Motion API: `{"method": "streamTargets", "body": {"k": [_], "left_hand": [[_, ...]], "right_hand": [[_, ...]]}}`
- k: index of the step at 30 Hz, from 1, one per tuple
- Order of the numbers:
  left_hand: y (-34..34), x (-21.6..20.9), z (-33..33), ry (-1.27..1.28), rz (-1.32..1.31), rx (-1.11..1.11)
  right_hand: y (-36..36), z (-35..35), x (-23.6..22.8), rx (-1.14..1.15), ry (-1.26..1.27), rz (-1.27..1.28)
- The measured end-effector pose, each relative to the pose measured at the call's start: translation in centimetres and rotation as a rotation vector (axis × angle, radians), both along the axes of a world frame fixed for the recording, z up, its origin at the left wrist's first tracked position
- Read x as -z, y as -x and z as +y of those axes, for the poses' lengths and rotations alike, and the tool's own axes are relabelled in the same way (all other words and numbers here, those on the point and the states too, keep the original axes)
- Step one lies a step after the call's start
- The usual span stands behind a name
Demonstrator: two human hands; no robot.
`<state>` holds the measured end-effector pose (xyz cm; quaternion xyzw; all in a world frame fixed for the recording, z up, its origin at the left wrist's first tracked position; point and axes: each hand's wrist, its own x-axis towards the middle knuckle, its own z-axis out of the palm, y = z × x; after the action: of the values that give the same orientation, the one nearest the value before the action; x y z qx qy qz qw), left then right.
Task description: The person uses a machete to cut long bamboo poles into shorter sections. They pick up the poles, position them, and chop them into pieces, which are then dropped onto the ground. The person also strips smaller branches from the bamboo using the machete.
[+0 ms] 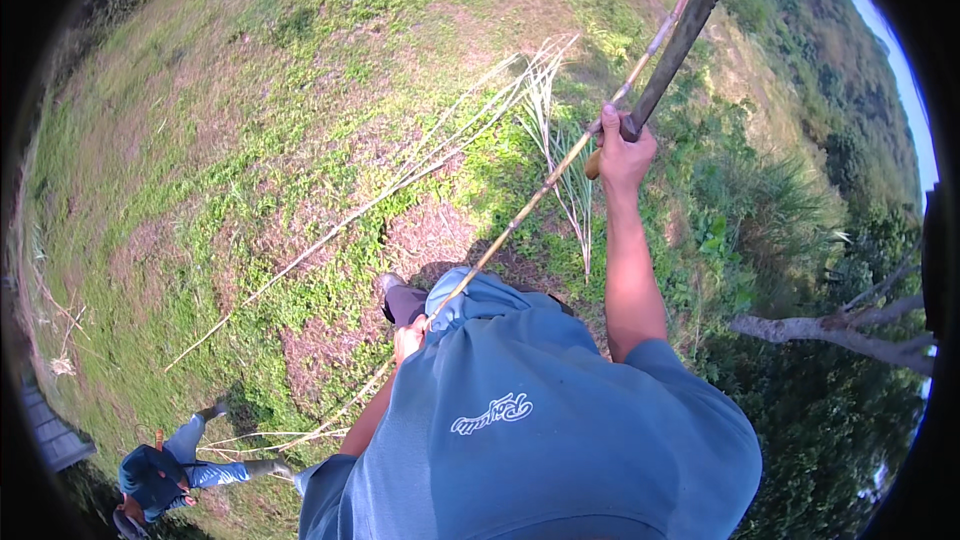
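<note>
My right hand (626,152), arm stretched out, is closed round the handle of a machete (690,25). Its dark blade points up and away to the right, and the yellowish handle end shows below the fist. A long jointed cane stalk (532,202), yellow-brown and probably sugarcane, runs diagonally across my front. It passes against the thumb of the right hand and lies beside the blade; whether those fingers also grip it is hard to tell. My left hand (408,338), close to my waist, is wrapped round the stalk lower down. Part of that hand is hidden by my shirt.
Another cut stalk with long pale leaves (400,180) lies on the grassy slope ahead. A person in a dark hat (155,475) stands at the lower left, near thin stalks on the ground. Bushes (770,200) and a bare branch (840,332) are at the right.
</note>
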<state>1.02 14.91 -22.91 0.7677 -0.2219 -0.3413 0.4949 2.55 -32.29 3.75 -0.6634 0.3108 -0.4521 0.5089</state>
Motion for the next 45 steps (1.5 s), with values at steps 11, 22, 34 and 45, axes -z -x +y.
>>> {"method": "streamTargets", "body": {"k": [11,22,34,45], "left_hand": [[-1.0,-0.1,-2.0,0.023,0.041,0.039],[-1.7,-1.5,-3.9,0.075,0.087,-0.011],[-2.4,-3.4,-9.0,0.318,0.115,0.022],[-3.9,-11.6,-8.1,0.091,0.527,0.136]], "right_hand": [[1.3,0.8,1.3,0.024,0.003,0.067],[7.0,0.0,1.6,0.135,0.856,0.681],[2.9,6.5,5.6,-0.297,-0.042,0.238],[3.3,6.8,8.6,-0.516,-0.640,-0.332]]}}
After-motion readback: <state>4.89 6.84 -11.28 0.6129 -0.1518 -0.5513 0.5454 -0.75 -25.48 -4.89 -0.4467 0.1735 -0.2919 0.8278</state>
